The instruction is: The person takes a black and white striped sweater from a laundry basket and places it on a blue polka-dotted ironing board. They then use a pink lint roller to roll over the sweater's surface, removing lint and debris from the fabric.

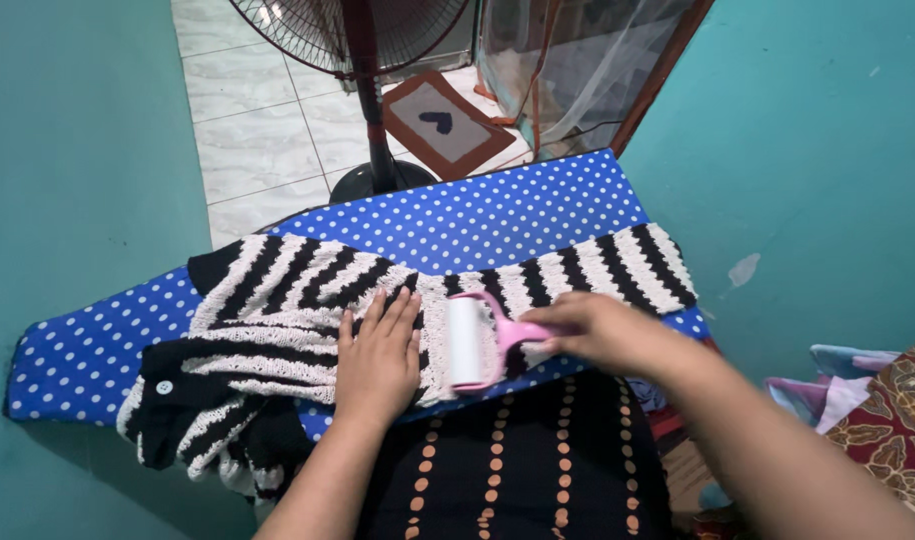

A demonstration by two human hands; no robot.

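Note:
A black-and-white striped knitted garment (297,300) lies spread across an ironing board with a blue, white-dotted cover (497,215). My left hand (379,355) presses flat on the garment, fingers apart and pointing away from me. My right hand (602,330) grips the pink handle of a lint roller (469,342), whose white roll rests on the knit just right of my left hand. The garment's left end, with a white button (164,387), hangs over the board's near edge.
A standing fan (362,60) rises on the tiled floor beyond the board, near a brown mat with a heart shape (442,125). Teal walls close in left and right. Patterned cloth (892,415) lies at the far right. My dark dotted clothing (517,470) fills the foreground.

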